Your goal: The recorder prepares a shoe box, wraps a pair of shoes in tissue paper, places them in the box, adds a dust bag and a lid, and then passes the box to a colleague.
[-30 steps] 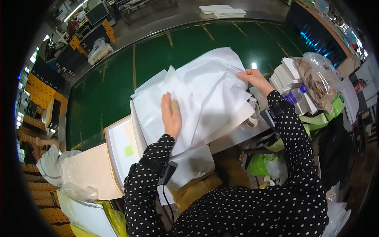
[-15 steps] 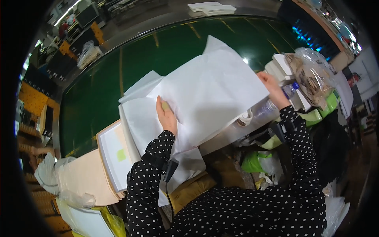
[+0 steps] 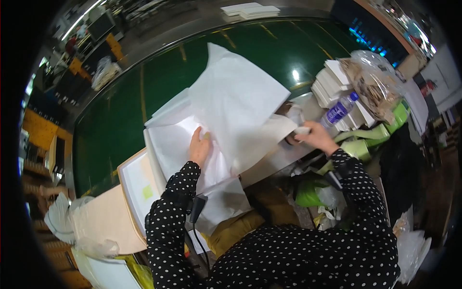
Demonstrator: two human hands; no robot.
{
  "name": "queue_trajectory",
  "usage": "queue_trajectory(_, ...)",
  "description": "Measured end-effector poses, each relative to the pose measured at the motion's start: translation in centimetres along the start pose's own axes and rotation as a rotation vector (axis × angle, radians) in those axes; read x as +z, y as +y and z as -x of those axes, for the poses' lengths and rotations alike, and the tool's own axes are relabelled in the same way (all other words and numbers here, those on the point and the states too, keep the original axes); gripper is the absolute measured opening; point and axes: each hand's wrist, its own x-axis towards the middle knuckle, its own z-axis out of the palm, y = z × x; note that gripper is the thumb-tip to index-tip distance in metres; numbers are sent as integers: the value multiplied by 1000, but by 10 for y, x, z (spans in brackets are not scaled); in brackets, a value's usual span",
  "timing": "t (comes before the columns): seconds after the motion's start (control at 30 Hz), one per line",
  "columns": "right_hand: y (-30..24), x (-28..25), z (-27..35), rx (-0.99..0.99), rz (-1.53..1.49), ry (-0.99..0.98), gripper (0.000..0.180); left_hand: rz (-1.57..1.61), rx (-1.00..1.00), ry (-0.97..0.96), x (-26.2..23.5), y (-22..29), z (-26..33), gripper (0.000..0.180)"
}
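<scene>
A large sheet of white tissue paper (image 3: 240, 91) stands up out of an open white box (image 3: 156, 159) on the green-topped table. My left hand (image 3: 198, 149) rests inside the box against the paper lining, fingers stretched out, with a yellow-green covering on one fingertip. At the sheet's right corner my right hand (image 3: 317, 137) is closed, slightly blurred. Something small and whitish shows at its fingertips; whether it is the paper's corner or a separate piece I cannot tell. Just beyond those fingertips is a brown and white roll (image 3: 291, 139), partly hidden.
A water bottle (image 3: 339, 110) with a purple label lies by stacked white pieces (image 3: 332, 82) on the right. Behind them is a clear bag of brown paper (image 3: 375, 86). Left of the box are a shallow white tray (image 3: 137, 180) and beige boards (image 3: 98, 216). The green table (image 3: 115, 125) stretches behind.
My right hand has let go of the sheet's far right edge and moved left and down toward the roll. The sheet has folded leftward, uncovering the bottle. My left hand has shifted slightly down.
</scene>
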Motion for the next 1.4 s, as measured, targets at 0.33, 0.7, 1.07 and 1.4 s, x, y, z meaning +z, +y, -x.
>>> queue_trajectory(0.33, -171, -113, 1, -277, -274, 282, 31, -300, 558, 98, -123, 120, 72, 51)
queue_trajectory(0.7, -325, -39, 32, -657, 12, -687, 34, -1184, 1261, 186, -155, 203, 187, 72)
queue_trajectory(1.07, -244, -29, -43, -746, 359, 565, 79, 217, 215, -85, -155, 144, 189, 115)
queue_trajectory(1.4, -184, 10, 41, -171, -362, 88, 27, 373, -66, 150, -131, 61, 71, 109)
